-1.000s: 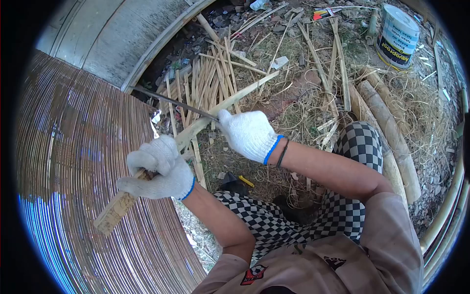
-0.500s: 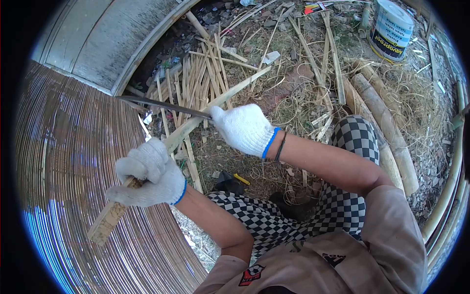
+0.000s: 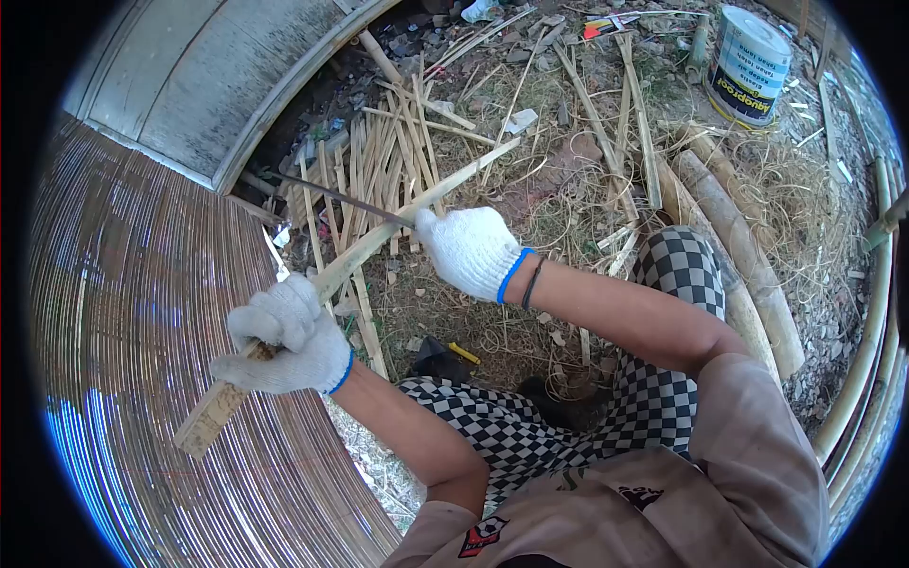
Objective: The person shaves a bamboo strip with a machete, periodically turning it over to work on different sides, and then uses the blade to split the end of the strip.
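- Nearest: the person is low to the ground in checked trousers (image 3: 459, 407), knees bent; sitting or squatting, I cannot tell.
- Left hand (image 3: 289, 336): gloved, clenched around a bamboo strip (image 3: 365, 250) near its lower end, a stub projecting past the fist in front of the slatted screen (image 3: 133, 246).
- Strip: held aslant before the person, its other end reaching outward.
- Right hand (image 3: 464, 248): gloved, gripping a long blade (image 3: 341, 197); any handle is hidden by the glove.
- Blade: crosses the strip just beside the right fist. Whether the edge bites, I cannot tell.
- Step in hand, in my judgement: shaving the strip's face smooth.
- Next move, as I judge it: calls for a steady left grip, a shallow, even blade angle and the left fist clear of the edge.
- Beyond: a pile of cut strips (image 3: 383, 166) on the ground; to the side, bamboo lengths (image 3: 743, 246) beside curled shavings (image 3: 795, 218).
- Farthest: a labelled bucket (image 3: 750, 71), lettering inverted, apparently upturned.
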A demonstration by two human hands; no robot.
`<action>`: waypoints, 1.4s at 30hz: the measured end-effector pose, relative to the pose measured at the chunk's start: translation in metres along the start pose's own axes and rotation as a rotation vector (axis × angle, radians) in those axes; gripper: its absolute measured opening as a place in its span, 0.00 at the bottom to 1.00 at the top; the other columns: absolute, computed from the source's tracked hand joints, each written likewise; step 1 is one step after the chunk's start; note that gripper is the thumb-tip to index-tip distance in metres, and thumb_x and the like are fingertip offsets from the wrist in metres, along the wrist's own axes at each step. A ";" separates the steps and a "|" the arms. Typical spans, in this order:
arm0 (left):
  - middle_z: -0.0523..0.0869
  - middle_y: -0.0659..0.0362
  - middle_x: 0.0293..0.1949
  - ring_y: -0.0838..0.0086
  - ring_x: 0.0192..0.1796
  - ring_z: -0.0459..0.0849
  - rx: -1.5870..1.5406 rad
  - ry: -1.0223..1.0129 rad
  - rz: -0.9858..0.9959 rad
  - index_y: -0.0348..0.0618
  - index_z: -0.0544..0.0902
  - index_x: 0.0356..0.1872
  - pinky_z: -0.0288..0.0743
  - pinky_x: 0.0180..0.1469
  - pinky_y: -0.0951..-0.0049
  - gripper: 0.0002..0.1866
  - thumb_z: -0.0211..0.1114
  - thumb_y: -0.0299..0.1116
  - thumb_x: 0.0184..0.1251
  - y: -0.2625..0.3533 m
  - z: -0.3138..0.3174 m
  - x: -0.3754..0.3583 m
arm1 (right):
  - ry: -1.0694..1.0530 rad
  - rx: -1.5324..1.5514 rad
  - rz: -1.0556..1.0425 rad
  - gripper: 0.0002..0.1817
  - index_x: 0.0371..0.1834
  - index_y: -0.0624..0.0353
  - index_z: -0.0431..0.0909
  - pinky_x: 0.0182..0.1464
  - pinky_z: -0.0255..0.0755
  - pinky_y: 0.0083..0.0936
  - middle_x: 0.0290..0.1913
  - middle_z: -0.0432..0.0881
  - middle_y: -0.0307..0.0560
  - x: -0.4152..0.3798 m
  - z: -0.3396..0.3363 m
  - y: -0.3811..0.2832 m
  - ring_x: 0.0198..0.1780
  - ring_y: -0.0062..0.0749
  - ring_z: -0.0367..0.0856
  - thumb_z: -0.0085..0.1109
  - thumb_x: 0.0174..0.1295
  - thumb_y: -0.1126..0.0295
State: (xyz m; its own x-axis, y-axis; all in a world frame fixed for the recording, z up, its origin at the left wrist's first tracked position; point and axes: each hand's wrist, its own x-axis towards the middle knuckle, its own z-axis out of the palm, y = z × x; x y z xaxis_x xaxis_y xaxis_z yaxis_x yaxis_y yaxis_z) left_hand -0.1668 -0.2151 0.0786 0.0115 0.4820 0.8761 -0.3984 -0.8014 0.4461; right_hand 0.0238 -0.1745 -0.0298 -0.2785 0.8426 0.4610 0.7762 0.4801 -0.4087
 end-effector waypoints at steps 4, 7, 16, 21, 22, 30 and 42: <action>0.64 0.70 0.11 0.81 0.13 0.57 0.027 0.033 -0.019 0.55 0.65 0.15 0.48 0.20 0.73 0.37 0.41 0.72 0.78 0.002 0.006 -0.005 | -0.005 0.042 0.114 0.13 0.49 0.61 0.77 0.31 0.82 0.45 0.26 0.86 0.54 0.020 0.038 0.057 0.32 0.49 0.90 0.59 0.66 0.67; 0.68 0.69 0.12 0.82 0.15 0.63 0.001 -0.053 0.026 0.52 0.70 0.22 0.55 0.21 0.74 0.37 0.38 0.72 0.80 0.000 -0.021 -0.005 | 0.017 -0.006 0.108 0.12 0.48 0.63 0.77 0.33 0.82 0.45 0.27 0.86 0.56 0.015 0.036 0.040 0.32 0.53 0.89 0.57 0.66 0.69; 0.67 0.69 0.11 0.82 0.14 0.63 -0.034 -0.024 0.010 0.54 0.68 0.20 0.55 0.19 0.75 0.36 0.41 0.72 0.79 0.001 -0.036 -0.007 | -0.001 -0.056 0.126 0.14 0.45 0.65 0.77 0.34 0.82 0.44 0.30 0.88 0.54 0.021 0.048 0.050 0.34 0.51 0.90 0.61 0.65 0.65; 0.67 0.69 0.11 0.82 0.14 0.63 -0.027 0.023 -0.010 0.54 0.69 0.19 0.55 0.19 0.76 0.36 0.41 0.71 0.79 0.004 -0.036 -0.006 | -0.071 -0.124 0.177 0.12 0.47 0.63 0.78 0.34 0.83 0.45 0.32 0.88 0.56 0.041 0.081 0.091 0.35 0.51 0.90 0.59 0.67 0.66; 0.67 0.69 0.11 0.82 0.14 0.63 -0.023 0.044 -0.016 0.55 0.68 0.19 0.55 0.19 0.76 0.36 0.41 0.71 0.79 0.004 -0.043 -0.008 | -0.198 -0.108 0.208 0.12 0.47 0.63 0.78 0.35 0.84 0.45 0.32 0.89 0.57 0.050 0.081 0.098 0.36 0.52 0.91 0.58 0.67 0.66; 0.64 0.70 0.10 0.83 0.13 0.59 -0.041 0.169 -0.017 0.57 0.64 0.16 0.54 0.17 0.77 0.35 0.42 0.70 0.80 0.018 -0.060 -0.003 | -0.123 -0.076 0.358 0.13 0.49 0.60 0.79 0.44 0.85 0.45 0.39 0.91 0.58 0.044 0.109 0.093 0.40 0.51 0.92 0.59 0.66 0.67; 0.59 0.71 0.08 0.84 0.11 0.53 -0.079 0.241 0.004 0.59 0.61 0.15 0.49 0.16 0.79 0.33 0.48 0.67 0.79 0.013 -0.089 -0.018 | -0.148 -0.117 0.326 0.11 0.38 0.56 0.87 0.40 0.85 0.43 0.35 0.91 0.53 0.040 0.130 0.106 0.39 0.48 0.92 0.58 0.67 0.63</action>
State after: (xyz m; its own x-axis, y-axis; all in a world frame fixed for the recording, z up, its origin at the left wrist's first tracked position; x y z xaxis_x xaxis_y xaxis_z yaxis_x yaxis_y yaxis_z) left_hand -0.2542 -0.2022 0.0526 -0.2056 0.5566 0.8049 -0.4683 -0.7782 0.4185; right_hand 0.0213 -0.0583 -0.1570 -0.0782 0.9769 0.1989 0.8946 0.1568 -0.4184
